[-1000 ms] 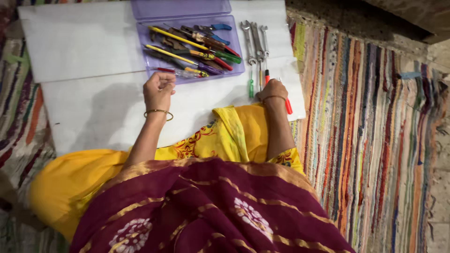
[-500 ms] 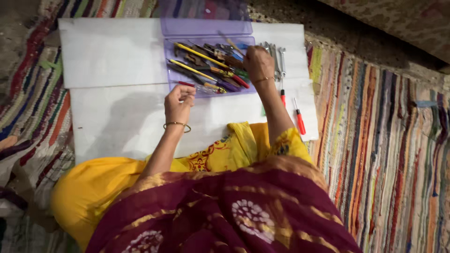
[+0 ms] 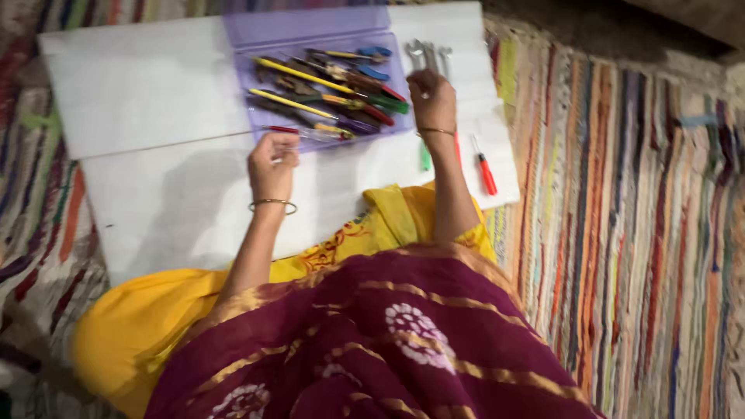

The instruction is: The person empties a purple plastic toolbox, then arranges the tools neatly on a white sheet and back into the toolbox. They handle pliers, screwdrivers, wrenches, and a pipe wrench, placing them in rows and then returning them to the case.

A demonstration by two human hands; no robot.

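Left hand pinching red-tipped tool at tray edge. Right hand curling over wrenches; grip unclear. Advice: be lifting one wrench cleanly, steadying tray.

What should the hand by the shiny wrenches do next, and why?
Probably close the right hand on one wrench and lift it. It already rests at the wrenches beside the purple tray, while the left hand holds a red-tipped tool at the tray's edge.

White board on striped rug; on board: purple tray, wrenches, red screwdriver.
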